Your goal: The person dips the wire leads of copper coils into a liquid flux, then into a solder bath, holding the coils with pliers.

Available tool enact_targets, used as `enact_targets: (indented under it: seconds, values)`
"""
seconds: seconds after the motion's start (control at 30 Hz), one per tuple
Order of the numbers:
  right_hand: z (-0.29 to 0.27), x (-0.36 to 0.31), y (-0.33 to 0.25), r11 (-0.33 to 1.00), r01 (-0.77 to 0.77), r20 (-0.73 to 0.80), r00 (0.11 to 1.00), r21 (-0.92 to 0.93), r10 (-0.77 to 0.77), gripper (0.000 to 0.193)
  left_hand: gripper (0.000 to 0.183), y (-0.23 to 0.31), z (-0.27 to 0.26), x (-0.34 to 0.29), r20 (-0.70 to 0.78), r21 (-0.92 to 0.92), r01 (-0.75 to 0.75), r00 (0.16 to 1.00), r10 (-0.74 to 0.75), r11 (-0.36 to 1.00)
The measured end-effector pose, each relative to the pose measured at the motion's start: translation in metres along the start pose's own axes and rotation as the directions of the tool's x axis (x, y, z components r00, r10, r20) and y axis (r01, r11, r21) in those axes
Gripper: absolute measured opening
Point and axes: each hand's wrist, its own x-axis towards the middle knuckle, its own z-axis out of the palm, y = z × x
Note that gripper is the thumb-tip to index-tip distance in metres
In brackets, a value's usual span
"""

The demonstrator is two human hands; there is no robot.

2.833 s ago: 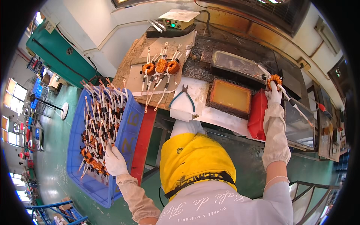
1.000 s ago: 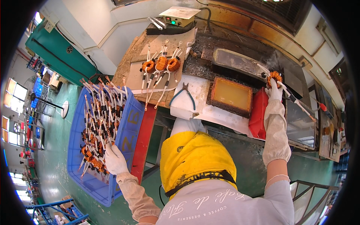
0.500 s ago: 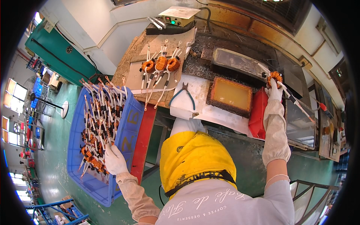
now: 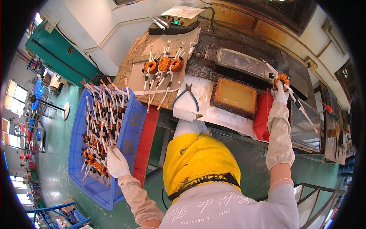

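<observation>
My gloved right hand (image 4: 281, 94), at the far right of the bench, is closed on a toroidal coil (image 4: 282, 80) of copper wire. White and black sleeved leads stick out from both sides of this coil, one reaching down to the right. On the left, my gloved left hand (image 4: 117, 163) is at the inner right side of a blue plastic bin (image 4: 131, 126). Its fingers are drawn together against the leads of the piled coils (image 4: 100, 133); what they grip is hidden. Three more toroidal coils (image 4: 164, 65) lie in a row on cardboard.
Pliers (image 4: 187, 100) with teal handles lie on white paper. Right of them are a square pot (image 4: 235, 97) of yellowish liquid, a long rectangular tank (image 4: 242, 64) behind it, and a red container (image 4: 262, 116). A control box (image 4: 182, 19) with a green light stands at the back.
My right hand has shifted slightly to the right with the coil, and its long lead has swung lower. My left hand looks almost unchanged at the bin.
</observation>
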Motion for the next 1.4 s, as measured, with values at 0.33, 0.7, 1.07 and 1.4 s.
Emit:
enact_targets:
  seconds: [0.33,0.7,1.07,1.4]
  values:
    - [0.0,0.001,0.003,0.999,0.024,-0.053,0.998,0.047,-0.022,0.046,0.033,0.002,-0.002,0.001,0.023,0.019,0.023,0.999,-0.024,1.0]
    - [-0.001,-0.001,0.002,0.997,0.019,-0.055,0.998,0.075,-0.015,0.04,0.031,0.001,-0.002,0.0,0.0,0.02,0.011,1.0,-0.011,1.0]
    - [0.001,-0.004,0.0,0.995,0.039,-0.086,0.996,0.087,-0.031,0.041,0.031,-0.001,0.001,0.0,-0.025,-0.011,-0.003,1.0,0.003,1.0]
    - [-0.005,-0.01,-0.018,0.992,-0.012,-0.066,0.998,0.127,0.02,0.044,0.036,0.0,-0.004,0.003,0.129,-0.089,0.111,0.987,-0.099,0.99]
